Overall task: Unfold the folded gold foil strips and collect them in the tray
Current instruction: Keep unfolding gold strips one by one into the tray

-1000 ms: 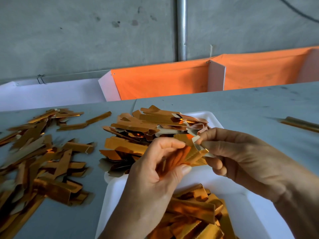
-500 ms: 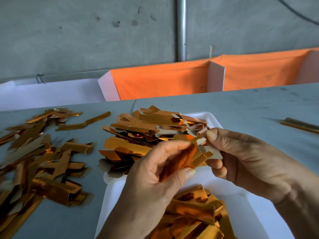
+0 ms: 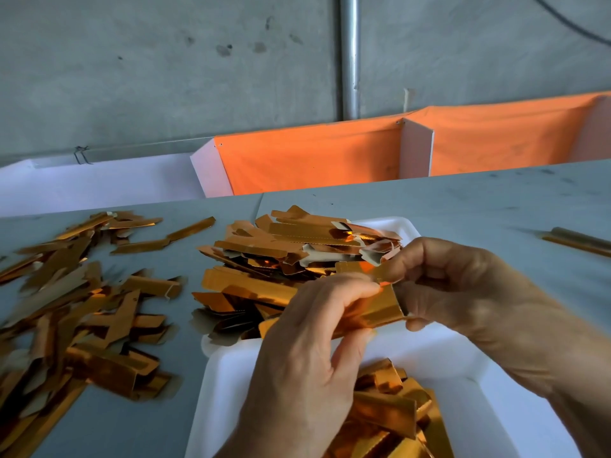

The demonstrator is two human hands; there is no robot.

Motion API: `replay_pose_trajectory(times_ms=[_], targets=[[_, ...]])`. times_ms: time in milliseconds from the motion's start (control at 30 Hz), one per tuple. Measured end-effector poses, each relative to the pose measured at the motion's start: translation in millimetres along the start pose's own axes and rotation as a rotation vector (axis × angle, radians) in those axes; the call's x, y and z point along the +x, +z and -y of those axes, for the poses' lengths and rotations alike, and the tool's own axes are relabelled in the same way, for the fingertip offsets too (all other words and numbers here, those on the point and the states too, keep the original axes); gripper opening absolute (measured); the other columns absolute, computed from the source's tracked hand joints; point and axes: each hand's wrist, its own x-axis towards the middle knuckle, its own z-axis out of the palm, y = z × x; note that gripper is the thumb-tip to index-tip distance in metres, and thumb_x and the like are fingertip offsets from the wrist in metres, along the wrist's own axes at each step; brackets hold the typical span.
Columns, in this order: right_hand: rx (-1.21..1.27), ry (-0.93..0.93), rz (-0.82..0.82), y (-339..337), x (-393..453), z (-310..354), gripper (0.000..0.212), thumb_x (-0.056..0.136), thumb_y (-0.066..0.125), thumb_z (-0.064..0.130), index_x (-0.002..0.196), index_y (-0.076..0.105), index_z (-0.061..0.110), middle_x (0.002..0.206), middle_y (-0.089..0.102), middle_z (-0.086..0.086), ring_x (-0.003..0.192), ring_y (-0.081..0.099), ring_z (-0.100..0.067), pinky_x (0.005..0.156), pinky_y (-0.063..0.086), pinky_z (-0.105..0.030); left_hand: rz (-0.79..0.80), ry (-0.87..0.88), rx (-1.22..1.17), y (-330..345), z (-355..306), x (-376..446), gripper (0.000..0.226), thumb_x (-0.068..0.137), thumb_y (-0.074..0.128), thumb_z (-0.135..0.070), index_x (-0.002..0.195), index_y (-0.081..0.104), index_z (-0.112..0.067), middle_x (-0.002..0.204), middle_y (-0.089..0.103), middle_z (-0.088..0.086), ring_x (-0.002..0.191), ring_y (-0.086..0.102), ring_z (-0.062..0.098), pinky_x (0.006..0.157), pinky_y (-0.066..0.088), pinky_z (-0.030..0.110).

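Both hands pinch one gold foil strip [image 3: 373, 309]: left hand [image 3: 310, 368] below, right hand [image 3: 463, 292] beside it. The strip has opened wider since a second ago; unfolding is nearly done, above the white tray [image 3: 463, 358].

Two bare hands, left [image 3: 307, 368] at lower centre, right [image 3: 463, 292] at centre right; no gloves, rings or sleeves; short plain nails; bare forearms.

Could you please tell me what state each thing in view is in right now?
Left hand: pinching the held strip.
Right hand: pinching its other end.
Held strip: partly opened, above the tray.
Tray: holding strips at both ends.
Table pile: loose, outside the tray.
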Motion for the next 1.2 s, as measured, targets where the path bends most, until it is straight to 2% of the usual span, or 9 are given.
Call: replay_pose_trajectory(times_ms=[133,300,500,600,733,867,1000,1100,1200], targets=[[-0.081,-0.058,-0.088,6,1,-2,0.02,0.08,0.063,0.005,0.076,0.07,0.024,0.077,0.064,-0.012,0.06,0.058,-0.01,0.058,0.05,-0.021,-0.005,0.003,0.028,0,-1,0,0.038,0.077,0.066,-0.019,0.111,0.053,-0.032,0.113,0.063,-0.016,0.107,0.056,-0.004,0.087,0.043,0.004],[-0.057,-0.03,-0.057,7,0,0,0.019,0.081,0.063,0.008,0.076,0.07,0.025,0.068,0.063,0.002,0.061,0.057,-0.005,0.059,0.051,-0.02,0.027,-0.17,-0.046,-1,0,-3,0.045,0.082,0.07,-0.032,0.116,0.046,-0.05,0.105,0.06,-0.027,0.103,0.052,-0.015,0.082,0.04,0.0],[-0.041,-0.004,-0.016,7,0,2,0.007,0.078,0.074,0.016,0.077,0.071,0.023,0.075,0.065,-0.007,0.063,0.06,-0.01,0.063,0.053,-0.025,0.035,-0.048,0.126,-1,3,0,0.031,0.082,0.062,-0.026,0.112,0.065,-0.028,0.104,0.061,-0.015,0.097,0.056,-0.001,0.081,0.045,0.008],[0.08,0.04,0.041,3,-2,3,0.018,0.065,0.085,0.019,0.077,0.071,0.017,0.082,0.067,-0.013,0.071,0.064,-0.015,0.065,0.053,-0.023,0.029,-0.003,0.12,-2,3,0,0.03,0.089,0.058,-0.027,0.117,0.066,-0.022,0.105,0.061,-0.011,0.096,0.057,-0.001,0.079,0.043,0.005],[0.204,0.094,0.043,1,-2,3,0.026,0.054,0.074,0.026,0.077,0.073,0.012,0.077,0.07,-0.007,0.071,0.067,-0.014,0.064,0.054,-0.018,0.045,-0.001,0.05,-3,4,-1,0.034,0.091,0.051,-0.014,0.123,0.064,-0.017,0.108,0.061,-0.007,0.098,0.061,0.003,0.08,0.05,0.012],[0.286,0.127,0.023,2,-1,1,0.023,0.058,0.072,0.023,0.077,0.073,0.009,0.082,0.069,-0.011,0.072,0.068,-0.017,0.063,0.055,-0.019,0.139,-0.078,0.055,-1,3,-2,0.046,0.088,0.05,-0.044,0.133,0.051,-0.032,0.114,0.053,-0.021,0.105,0.053,-0.002,0.08,0.047,0.013],[0.384,0.143,0.087,-1,-3,3,0.027,0.062,0.073,0.02,0.081,0.072,0.002,0.086,0.069,-0.012,0.074,0.07,-0.018,0.063,0.057,-0.022,0.131,-0.101,0.047,0,2,-2,0.052,0.083,0.056,-0.046,0.133,0.05,-0.036,0.112,0.053,-0.024,0.105,0.053,-0.002,0.083,0.044,0.012],[0.246,0.133,0.068,-4,-3,2,0.029,0.062,0.073,0.028,0.085,0.073,0.01,0.076,0.067,-0.009,0.063,0.065,-0.013,0.056,0.053,-0.019,0.16,-0.093,0.009,0,1,-2,0.053,0.087,0.05,-0.049,0.137,0.045,-0.034,0.115,0.054,-0.022,0.107,0.054,-0.001,0.083,0.046,0.015],[0.175,0.09,0.011,-3,0,0,0.017,0.065,0.071,0.024,0.081,0.071,0.017,0.063,0.06,-0.012,0.048,0.055,-0.016,0.045,0.046,-0.02,0.178,-0.106,-0.029,0,0,-3,0.052,0.089,0.048,-0.049,0.14,0.04,-0.039,0.116,0.055,-0.023,0.107,0.054,-0.004,0.084,0.047,0.014]])
